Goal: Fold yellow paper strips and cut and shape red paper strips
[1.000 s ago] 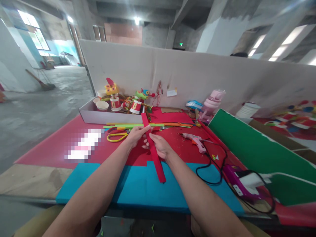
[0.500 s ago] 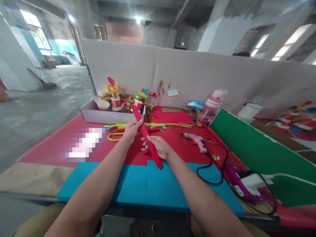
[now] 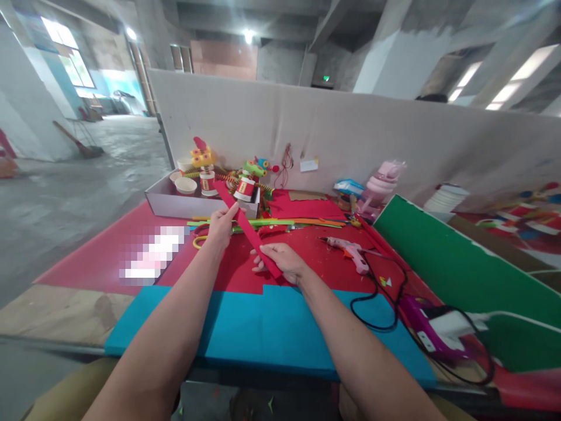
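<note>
A long red strip (image 3: 249,231) slants over the red table covering, its upper end near the box of cups. My left hand (image 3: 222,225) pinches it above the middle between thumb and fingers. Near its lower end, my right hand (image 3: 280,261) grips the same strip, thumb on top and fingertips showing behind. Yellow-handled scissors (image 3: 200,242) lie partly hidden behind my left hand. Green and orange strips (image 3: 315,221) lie beyond both hands.
A grey-white box (image 3: 184,206) holds cups and paper figures. To the right are a pink glue gun (image 3: 348,249) with a black cable, a purple power strip (image 3: 416,327) and a green board (image 3: 460,269). Blue sheets (image 3: 272,330) cover the front edge.
My left hand has moved left and slightly up along with the strip. The strip's lower end has drawn up closer to my right hand, which has stayed nearly in place.
</note>
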The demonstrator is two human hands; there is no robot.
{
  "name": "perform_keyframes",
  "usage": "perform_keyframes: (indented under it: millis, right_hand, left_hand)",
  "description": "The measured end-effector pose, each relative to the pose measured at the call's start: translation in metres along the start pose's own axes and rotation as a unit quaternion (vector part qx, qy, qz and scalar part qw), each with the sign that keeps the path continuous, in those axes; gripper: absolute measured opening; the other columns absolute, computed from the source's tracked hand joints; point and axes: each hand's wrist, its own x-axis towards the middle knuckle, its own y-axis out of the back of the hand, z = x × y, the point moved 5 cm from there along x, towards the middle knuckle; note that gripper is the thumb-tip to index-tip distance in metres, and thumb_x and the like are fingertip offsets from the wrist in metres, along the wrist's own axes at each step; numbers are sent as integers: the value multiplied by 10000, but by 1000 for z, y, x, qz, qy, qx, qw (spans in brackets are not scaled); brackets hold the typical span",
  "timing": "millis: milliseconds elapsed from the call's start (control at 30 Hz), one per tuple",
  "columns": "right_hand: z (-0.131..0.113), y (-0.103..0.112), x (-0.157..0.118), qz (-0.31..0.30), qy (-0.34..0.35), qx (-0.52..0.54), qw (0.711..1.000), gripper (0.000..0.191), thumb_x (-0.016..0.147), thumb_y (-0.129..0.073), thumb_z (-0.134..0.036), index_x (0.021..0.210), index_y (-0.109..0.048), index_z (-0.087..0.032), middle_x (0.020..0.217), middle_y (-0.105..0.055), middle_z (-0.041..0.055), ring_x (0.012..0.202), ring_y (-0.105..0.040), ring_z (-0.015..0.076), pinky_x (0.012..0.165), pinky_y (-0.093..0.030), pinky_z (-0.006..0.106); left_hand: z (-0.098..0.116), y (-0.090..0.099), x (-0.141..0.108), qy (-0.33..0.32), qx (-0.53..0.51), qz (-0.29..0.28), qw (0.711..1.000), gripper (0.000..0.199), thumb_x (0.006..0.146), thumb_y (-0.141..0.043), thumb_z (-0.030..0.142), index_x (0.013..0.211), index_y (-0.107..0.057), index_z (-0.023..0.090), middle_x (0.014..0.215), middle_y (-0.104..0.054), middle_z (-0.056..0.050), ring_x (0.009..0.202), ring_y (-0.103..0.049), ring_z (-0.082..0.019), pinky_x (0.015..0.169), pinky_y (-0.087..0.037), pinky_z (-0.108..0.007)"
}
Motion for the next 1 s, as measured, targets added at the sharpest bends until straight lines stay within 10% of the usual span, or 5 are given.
perform_keyframes:
  millis: [567, 1000]
  right_hand:
    - [-6, 22, 3, 55, 17, -98, 994, 295, 873, -589, -369, 747, -654, -110, 631, -664, 47, 482, -617, 101, 509, -512, 214]
    - [-46, 91, -13, 346, 207, -67, 913, 325, 580, -771, -476, 693, -725, -174, 632, -669, 5, 609, -575, 152, 642, -465, 286]
  left_hand:
    - [6, 35, 8, -10, -53, 115, 992, 421, 595, -769, 516, 726, -710, 121, 596, -632, -24, 496, -521, -83, 466, -386, -187]
    - [5, 15, 5, 15, -174, 86, 981, 388, 470, -887, 307, 666, -613, 115, 622, -640, 28, 473, -496, -35, 485, -404, -177]
